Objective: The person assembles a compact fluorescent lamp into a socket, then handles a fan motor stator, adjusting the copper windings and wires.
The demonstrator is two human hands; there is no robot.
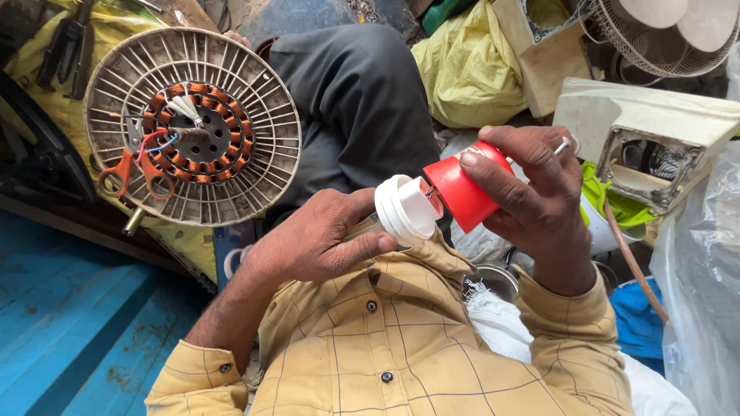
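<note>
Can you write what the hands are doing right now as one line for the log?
left hand: holds jar | right hand: holds red lid, off jar | nearby: fan motor on floor

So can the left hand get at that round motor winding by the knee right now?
Probably not at once: the left hand grips the white-necked jar. Otherwise the path to the motor winding looks open.

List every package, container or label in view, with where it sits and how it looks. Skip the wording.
Bottle: centre, gripped by left hand; white ribbed screw neck.
Red cap: centre-right, in right hand; round, with a small pale label on its top edge.
Yellow plastic bag: top centre, crumpled.
Clear plastic bag: right edge, translucent.
</note>
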